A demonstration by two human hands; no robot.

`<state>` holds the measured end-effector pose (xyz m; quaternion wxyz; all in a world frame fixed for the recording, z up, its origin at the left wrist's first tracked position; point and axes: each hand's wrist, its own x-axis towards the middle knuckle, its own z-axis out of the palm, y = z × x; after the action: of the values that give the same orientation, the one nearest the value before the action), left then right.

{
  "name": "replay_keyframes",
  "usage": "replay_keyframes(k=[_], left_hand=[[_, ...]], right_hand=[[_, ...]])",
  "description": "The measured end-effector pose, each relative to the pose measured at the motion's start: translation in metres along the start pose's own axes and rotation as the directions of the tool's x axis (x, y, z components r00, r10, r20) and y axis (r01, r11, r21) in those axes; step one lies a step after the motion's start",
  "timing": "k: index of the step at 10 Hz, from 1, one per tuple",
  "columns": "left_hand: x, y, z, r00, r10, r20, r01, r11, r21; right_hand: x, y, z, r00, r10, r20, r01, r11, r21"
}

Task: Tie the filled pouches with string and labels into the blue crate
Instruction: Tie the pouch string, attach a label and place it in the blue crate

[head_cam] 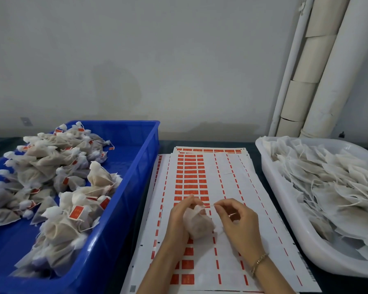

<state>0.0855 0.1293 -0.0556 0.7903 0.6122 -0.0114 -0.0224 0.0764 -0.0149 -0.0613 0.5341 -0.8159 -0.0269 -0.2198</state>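
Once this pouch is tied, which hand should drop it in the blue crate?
Left, probably. The left hand grips the pouch, and the blue crate lies on that side; the right hand only pinches the string.

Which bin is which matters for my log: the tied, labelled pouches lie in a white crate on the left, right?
No: the head view shows the tied, labelled pouches in a blue crate on the left, not a white one.

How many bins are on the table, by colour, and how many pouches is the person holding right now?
Blue crate: 1
White tub: 1
Held pouch: 1
Total: 3
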Motion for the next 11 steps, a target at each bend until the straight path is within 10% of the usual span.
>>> replay_keyframes(k=[6, 11], left_hand=[[0.008, -0.006, 0.003, 0.997, -0.043, 0.060, 0.042, 0.999, 0.015], [-0.005, -0.006, 0.010, 0.944, 0.015, 0.330, -0.173, 0.873, 0.456]], right_hand=[[0.011, 0.016, -0.003, 0.981, 0.031, -0.191, -0.070, 0.976, -0.204], [0.018, 0.008, -0.019, 0.911, 0.140, -0.387, -0.064, 0.977, 0.201]])
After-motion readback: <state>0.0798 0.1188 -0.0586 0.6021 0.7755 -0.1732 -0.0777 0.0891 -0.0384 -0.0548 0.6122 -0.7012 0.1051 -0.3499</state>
